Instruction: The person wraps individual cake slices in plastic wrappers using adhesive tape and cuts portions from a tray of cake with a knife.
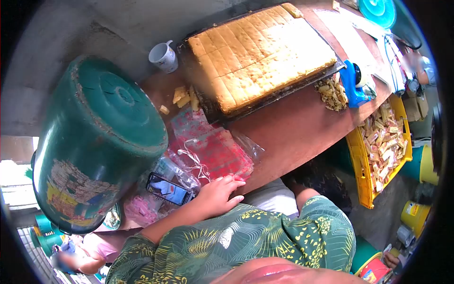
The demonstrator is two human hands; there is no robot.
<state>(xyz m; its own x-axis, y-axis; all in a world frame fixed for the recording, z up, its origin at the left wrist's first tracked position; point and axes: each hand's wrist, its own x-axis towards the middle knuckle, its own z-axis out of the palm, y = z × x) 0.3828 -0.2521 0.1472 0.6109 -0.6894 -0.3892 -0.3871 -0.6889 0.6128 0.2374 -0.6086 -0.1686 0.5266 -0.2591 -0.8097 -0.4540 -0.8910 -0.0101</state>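
the baked slab [236,57] on its dark tray [208,104] has lines scored across its left part, glare hiding the rest, and it lies nearly whole, so most seems left to separate. the yellow crate [363,176] already holds many pieces [385,146]; the left hand [220,195], fingers loosely extended, touches the red plastic sheets [222,151], apparently gripping nothing, while the right is out of sight, its state untellable.
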